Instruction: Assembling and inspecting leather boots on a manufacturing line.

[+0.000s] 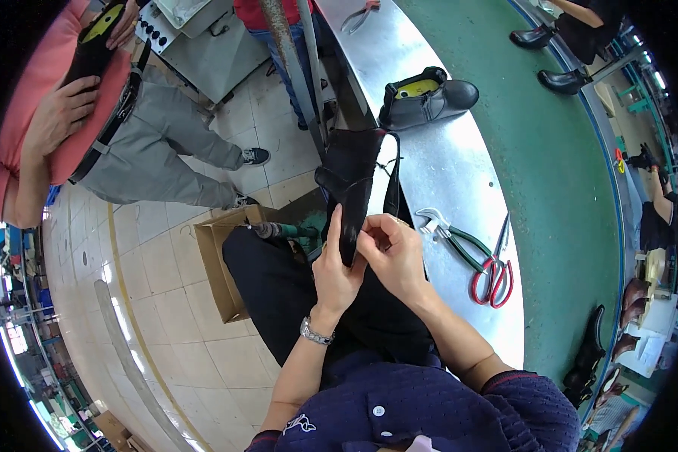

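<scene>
In front of me, over my lap, is a black leather shoe upper (pixel 348 177) with a white strip down its right side and loose dark threads on the white. My left hand (pixel 336 273) is wrapped round its near end, the index finger stretched along the leather. Close against that end, my right hand (pixel 393 252) has its thumb and fingers pinched together. What is between them is too small to make out. On the metal bench to the right lie green-handled pincers (pixel 453 237) and red-handled scissors (pixel 496 275). Farther off, a finished black shoe (pixel 428 99) with a yellow insole rests there.
The curved metal bench (pixel 459 177) runs along my right. A metal post (pixel 297 64) rises beyond the shoe upper. Left of my knee are a cardboard box (pixel 217 264) and a green power tool (pixel 290 232). At the upper left stands a person (pixel 158 135) holding another shoe.
</scene>
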Available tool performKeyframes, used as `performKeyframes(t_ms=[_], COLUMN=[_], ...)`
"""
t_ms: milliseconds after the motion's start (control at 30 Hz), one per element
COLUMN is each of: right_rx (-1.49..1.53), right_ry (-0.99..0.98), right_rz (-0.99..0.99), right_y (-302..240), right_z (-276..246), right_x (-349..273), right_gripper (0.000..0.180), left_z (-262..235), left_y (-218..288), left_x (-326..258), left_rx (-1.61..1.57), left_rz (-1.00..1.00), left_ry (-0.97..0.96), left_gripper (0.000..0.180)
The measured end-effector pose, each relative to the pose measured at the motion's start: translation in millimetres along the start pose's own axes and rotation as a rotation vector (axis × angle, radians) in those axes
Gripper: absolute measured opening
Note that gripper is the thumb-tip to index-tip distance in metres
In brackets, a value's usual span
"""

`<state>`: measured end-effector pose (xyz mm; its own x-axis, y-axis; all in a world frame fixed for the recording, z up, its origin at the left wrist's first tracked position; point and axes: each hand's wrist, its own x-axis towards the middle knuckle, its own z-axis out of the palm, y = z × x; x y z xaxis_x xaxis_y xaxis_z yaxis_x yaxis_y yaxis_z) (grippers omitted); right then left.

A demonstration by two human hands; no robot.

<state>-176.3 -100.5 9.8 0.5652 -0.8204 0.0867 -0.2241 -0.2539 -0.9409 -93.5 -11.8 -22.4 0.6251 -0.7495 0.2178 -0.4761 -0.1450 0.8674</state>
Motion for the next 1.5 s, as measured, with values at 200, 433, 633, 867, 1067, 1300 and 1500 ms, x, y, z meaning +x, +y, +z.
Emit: performKeyframes(t_ms=[200,433,633,867,1067,1300,1500], right_rx=[0.217,-0.789,-1.058,-0.049,0.559,-0.288,-1.075], right_ry=[-0.216,-0.056,-0.184,0.025,-0.345,-1.084,-1.008], right_rz=[0.193,0.021,-0.023,0.591,0.586,-0.164,-1.259], right_y=[-4,54,101,76,14,-81,-129], right_z=[0,-105,-124,-118,-98,-10,66], right_x=[-6,-26,-39,-3,19,33,34], right_gripper=[0.013,0.058,0.051,0.047,0.062,0.067,0.077], left_z=[-20,-112,-164,-157,-143,-127,-124], left_y=[10,-20,-25,-33,-28,-29,-37], left_x=[-5,-78,-110,-123,-102,-104,-109], left_rx=[-0.080,-0.804,-0.875,-1.057,-0.864,-0.850,-0.883], left_rz=[-0.175,-0.540,-0.479,-0.604,-0.640,-0.522,-0.497], left_ry=[-0.019,0.286,0.406,0.474,0.408,0.370,0.333], left_gripper=[0.070,0.066,0.062,0.052,0.064,0.072,0.076])
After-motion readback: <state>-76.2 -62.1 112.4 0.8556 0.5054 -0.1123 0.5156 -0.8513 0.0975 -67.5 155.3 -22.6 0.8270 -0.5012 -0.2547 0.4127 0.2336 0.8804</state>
